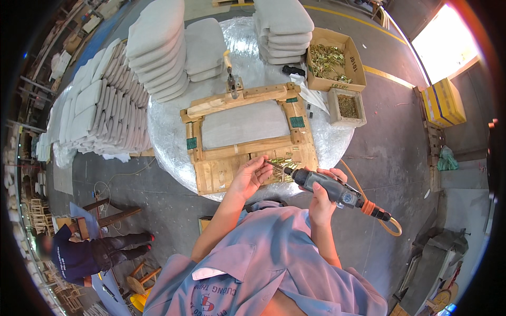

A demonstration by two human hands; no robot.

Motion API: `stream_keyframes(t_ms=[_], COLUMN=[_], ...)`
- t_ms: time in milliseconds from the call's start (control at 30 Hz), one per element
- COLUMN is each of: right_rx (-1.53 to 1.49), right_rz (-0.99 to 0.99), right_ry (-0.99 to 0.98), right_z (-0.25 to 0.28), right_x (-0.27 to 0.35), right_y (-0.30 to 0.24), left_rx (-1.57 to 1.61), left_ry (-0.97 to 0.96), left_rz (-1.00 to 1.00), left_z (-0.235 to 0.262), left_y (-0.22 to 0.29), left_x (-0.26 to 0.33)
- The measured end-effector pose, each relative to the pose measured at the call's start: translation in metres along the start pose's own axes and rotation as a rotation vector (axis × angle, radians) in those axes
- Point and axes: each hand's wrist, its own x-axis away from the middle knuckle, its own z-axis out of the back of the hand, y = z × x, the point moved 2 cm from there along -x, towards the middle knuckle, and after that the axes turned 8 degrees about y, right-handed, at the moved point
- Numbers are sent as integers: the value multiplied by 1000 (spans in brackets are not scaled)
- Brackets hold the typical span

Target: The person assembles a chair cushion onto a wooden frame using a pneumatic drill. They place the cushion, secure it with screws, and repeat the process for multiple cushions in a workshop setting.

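Note:
My right hand [321, 197] is wrapped round a grey and black air screwdriver [333, 188], its long bit pointing left. At the bit's tip, the fingers of my left hand [255, 174] are pinched together; whatever is between them is too small to make out. Just beyond both hands, a pile of small brass-coloured fasteners [282, 169] lies on the near part of a wooden jig [226, 178]. The jig's frame surrounds a grey upholstered pad [245, 126]. A toggle clamp [232, 84] with a yellowish handle stands on the frame's far bar.
Stacks of grey pads [158, 47] stand on the wrapped round table [166, 134], with another stack [283, 31] farther right. A cardboard box [357, 68] of brass fasteners and a small tray [360, 111] sit at its right. An orange hose [396, 227] trails from the screwdriver. A co-worker [79, 253] is at the lower left.

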Motion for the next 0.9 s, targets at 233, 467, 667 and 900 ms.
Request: stream_keyframes(t_ms=[233, 467, 667, 900], right_rx=[28, -41, -55, -34], right_rz=[21, 7, -16, 23], right_ry=[-16, 11, 23, 16], right_z=[3, 6, 9, 17], right_x=[1, 1, -2, -11], right_y=[2, 2, 5, 20], left_rx=[62, 15, 6, 57], left_ry=[21, 62, 46, 128], left_rz=[-16, -14, -2, 7], left_z=[10, -1, -2, -2], left_y=[-2, -1, -3, -10], left_x=[-7, -4, -6, -14])
